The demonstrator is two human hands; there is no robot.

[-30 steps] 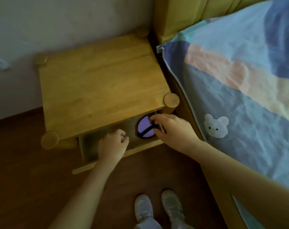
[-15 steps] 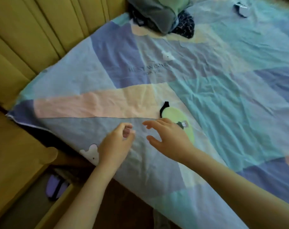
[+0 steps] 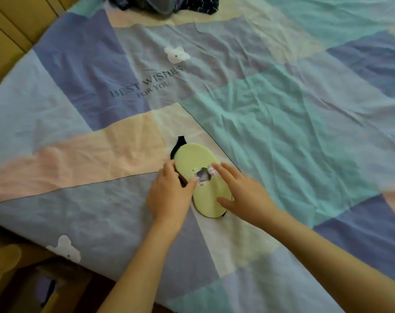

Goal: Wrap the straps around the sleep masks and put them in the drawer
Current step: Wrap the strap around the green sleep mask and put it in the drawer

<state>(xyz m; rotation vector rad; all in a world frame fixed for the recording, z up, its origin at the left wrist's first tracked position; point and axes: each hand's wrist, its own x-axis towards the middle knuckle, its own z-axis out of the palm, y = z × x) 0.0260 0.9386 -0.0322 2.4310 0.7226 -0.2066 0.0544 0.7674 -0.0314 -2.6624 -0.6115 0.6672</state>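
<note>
Pale green sleep mask (image 3: 200, 170) lying flat on the bed, black strap (image 3: 178, 144) poking out behind; purple mask (image 3: 45, 288) already in the drawer (image 3: 54, 301).

Home bedroom; bed (image 3: 282, 114) fills most of view, covered with patchwork sheet (image 3: 79, 75) in blue, teal, pink, cream blocks; sheet printed with white bear faces (image 3: 176, 54) and words "BEST WISHES FOR YOU"; padded yellow headboard (image 3: 13, 26) at upper left; wooden bedside cabinet (image 3: 2, 263) at lower left, beside bed; heap of dark clothing (image 3: 169, 4) at far edge of bed.
</note>
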